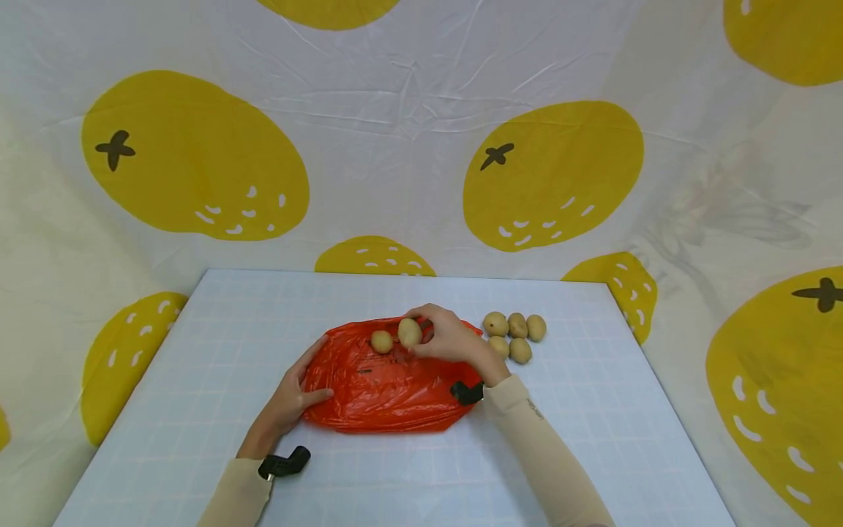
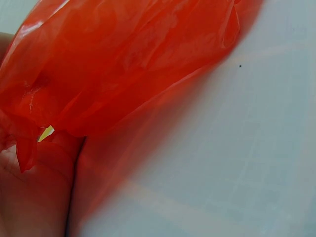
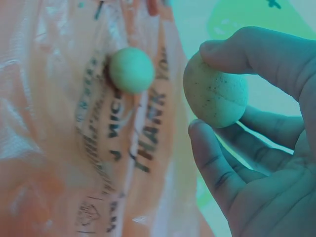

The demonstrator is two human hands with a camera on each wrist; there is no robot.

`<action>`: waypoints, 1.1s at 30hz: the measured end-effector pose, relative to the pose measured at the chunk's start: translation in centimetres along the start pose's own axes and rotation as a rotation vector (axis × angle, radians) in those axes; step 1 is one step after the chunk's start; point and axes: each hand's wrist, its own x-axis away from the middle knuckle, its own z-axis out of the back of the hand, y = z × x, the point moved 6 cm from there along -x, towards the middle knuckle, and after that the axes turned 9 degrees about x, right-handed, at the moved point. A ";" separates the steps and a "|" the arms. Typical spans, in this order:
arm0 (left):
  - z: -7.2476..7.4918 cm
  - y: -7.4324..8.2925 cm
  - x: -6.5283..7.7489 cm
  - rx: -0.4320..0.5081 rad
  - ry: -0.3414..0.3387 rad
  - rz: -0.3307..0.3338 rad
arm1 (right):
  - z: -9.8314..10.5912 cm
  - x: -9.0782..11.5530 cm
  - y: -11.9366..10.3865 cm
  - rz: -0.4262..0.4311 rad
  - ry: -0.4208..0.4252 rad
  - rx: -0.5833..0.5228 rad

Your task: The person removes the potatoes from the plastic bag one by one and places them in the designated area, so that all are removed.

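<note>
A red plastic bag (image 1: 395,395) lies spread on the table, its printed lettering showing in the right wrist view. On it sits one potato (image 1: 382,341), also seen as a round potato (image 3: 131,70) in the right wrist view. My right hand (image 1: 448,337) pinches a second potato (image 1: 410,333) between thumb and fingertips, just right of the first and over the bag. In the right wrist view this held potato (image 3: 216,91) shows small dark specks. At the bag's left end, my left hand (image 1: 293,391) holds its side, thumb toward the front and fingers toward the back.
To the right of the bag, several potatoes (image 1: 517,326) sit grouped in two rows. The table (image 1: 566,439) has a pale checked cover. Behind and beside it hangs a white cloth (image 1: 395,183) with big yellow fruit prints.
</note>
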 end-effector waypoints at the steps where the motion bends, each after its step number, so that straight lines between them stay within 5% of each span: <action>1: 0.0 0.0 0.0 -0.001 0.000 -0.001 | 0.3 0.2 -0.1 0.001 0.005 -0.003; 12: 0.1 -0.1 0.1 -0.024 0.007 0.002 | 3.2 1.8 0.2 0.012 0.091 -0.002; 20: 0.0 0.0 0.1 -0.012 0.010 0.006 | 4.9 3.6 1.4 -0.058 0.122 -0.106; 33: 0.0 0.0 -0.1 -0.058 0.018 0.014 | 7.5 6.9 4.6 -0.189 0.191 -0.122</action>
